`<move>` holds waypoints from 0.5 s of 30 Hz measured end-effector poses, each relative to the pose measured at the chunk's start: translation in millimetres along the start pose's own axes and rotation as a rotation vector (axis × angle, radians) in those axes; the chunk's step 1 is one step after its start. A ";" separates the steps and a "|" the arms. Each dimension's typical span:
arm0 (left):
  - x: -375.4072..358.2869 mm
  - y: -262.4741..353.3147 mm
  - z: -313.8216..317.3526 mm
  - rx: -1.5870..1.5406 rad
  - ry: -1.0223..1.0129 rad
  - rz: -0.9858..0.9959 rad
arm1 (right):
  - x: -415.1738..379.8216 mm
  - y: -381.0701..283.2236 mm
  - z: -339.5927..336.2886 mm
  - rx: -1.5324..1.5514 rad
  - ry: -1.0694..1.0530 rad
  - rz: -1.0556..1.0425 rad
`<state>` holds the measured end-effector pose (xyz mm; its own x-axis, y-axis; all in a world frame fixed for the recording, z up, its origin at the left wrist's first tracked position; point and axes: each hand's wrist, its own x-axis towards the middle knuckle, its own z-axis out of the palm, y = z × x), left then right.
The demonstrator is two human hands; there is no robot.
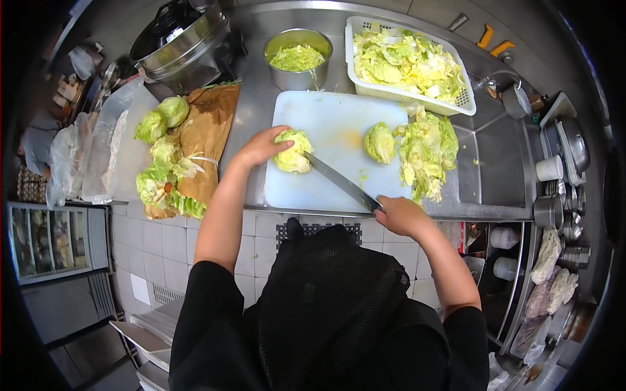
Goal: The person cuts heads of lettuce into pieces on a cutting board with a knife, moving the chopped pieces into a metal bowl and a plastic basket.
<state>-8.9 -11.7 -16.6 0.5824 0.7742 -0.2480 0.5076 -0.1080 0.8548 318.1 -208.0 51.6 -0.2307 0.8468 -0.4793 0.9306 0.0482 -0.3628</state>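
Note:
On the white cutting board (332,189) lies a pale green lettuce head (295,158). My left hand (261,146) grips it from the left, fingers curled over its upper side. A long kitchen knife (344,184) is in my right hand (400,216), closed around the handle at the board's front edge. The blade slants up to the left, its tip right at the lettuce's right side. Another lettuce piece (379,143) sits farther right on the board, beside a heap of loose outer leaves (427,153) that spills over the board's right edge.
Behind the board stand a steel pot (298,79) of shredded lettuce and a white basket (471,104) of cut leaves. Whole lettuces (151,126) and a brown paper bag (207,140) are at the left. A steel sink (499,169) lies to the right.

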 end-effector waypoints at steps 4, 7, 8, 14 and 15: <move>-25.3 3.7 28.4 0.170 0.296 -0.083 | -29.6 18.1 11.6 0.080 0.008 0.055; -33.3 14.7 58.1 0.162 0.499 -0.266 | -33.4 7.0 18.1 0.114 0.112 0.100; -34.4 19.4 65.0 0.161 0.497 -0.269 | -34.5 -1.7 16.0 0.113 0.179 0.100; -38.9 28.4 72.3 0.111 0.555 -0.320 | -34.1 -27.4 15.7 0.124 0.312 0.014; -39.4 31.5 71.2 0.115 0.546 -0.326 | -31.7 -28.9 15.4 0.087 0.273 0.033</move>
<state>29.3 -90.0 -12.4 -0.0048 0.9812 -0.1932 0.6866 0.1437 0.7127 294.2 -244.4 65.0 -0.1049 0.9589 -0.2636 0.9059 -0.0172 -0.4232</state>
